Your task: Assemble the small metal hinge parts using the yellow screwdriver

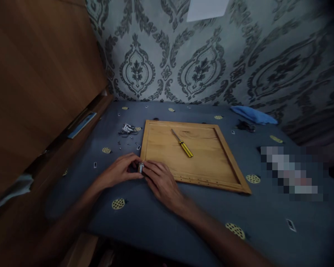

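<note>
A framed wooden panel [200, 159], which looks like a cabinet door, lies flat with its near left corner under my hands. At that corner is a small silver metal hinge [141, 168]. My left hand [118, 171] reaches from the left, its thumb and forefinger closed around the hinge. From the other side, my right hand [164, 183] presses its bent fingers against the hinge and the frame edge; its thumb is partly hidden. A screwdriver [186, 148] with a yellow and black handle rests on the panel.
Left of the panel lie more metal hinges [127, 129] and several loose screws [131, 138] on the dark patterned cloth [167, 230]. A blue cloth [254, 115] and a dark object [245, 126] sit at the back right. A wooden cabinet [41, 74] stands on the left.
</note>
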`<state>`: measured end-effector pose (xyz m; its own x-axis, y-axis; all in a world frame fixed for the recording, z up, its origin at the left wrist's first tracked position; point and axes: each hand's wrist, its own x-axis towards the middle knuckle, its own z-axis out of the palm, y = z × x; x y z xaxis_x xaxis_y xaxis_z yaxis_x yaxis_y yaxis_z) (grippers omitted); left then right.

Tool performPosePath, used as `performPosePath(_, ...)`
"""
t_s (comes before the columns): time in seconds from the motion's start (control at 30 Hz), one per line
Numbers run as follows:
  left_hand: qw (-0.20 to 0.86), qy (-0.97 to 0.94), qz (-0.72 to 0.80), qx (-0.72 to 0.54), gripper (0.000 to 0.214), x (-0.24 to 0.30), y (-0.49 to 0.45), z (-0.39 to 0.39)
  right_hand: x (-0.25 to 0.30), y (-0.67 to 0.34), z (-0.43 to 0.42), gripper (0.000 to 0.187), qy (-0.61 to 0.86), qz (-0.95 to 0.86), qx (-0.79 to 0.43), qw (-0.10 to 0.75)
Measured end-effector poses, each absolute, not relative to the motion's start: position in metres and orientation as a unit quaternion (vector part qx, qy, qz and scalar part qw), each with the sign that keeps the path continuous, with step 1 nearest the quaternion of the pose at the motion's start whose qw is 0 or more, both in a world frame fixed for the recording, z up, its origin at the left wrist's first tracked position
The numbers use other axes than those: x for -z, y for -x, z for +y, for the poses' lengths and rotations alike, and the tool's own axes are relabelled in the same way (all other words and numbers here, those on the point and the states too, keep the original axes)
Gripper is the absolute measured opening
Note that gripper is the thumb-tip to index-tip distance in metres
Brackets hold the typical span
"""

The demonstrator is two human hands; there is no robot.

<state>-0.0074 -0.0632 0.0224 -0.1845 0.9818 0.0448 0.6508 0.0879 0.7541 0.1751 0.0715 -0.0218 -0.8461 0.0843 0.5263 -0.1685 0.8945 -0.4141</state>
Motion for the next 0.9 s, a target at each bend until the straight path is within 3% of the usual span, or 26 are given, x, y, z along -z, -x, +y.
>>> performPosePath(0.27, 0.271, -0.571, 0.697, -0.339, 0.03, -0.022, 0.009, -0.062, 0.022, -0.182, 0.087, 0.034, 0.061, -0.882, -0.282, 0.372)
performPosePath(0.57, 0.271, -0.579, 0.688, -0.344, 0.038, -0.023, 0.01, -0.063, 0.022, -0.178, 0.094, 0.031, 0.084, -0.93, -0.232, 0.273)
performPosePath(0.9, 0.25, -0.583, 0.699, -0.33, 0.048, -0.021, 0.002, -0.068, 0.018, -0.176, 0.09, 0.025, 0.043, -0.944, -0.212, 0.249)
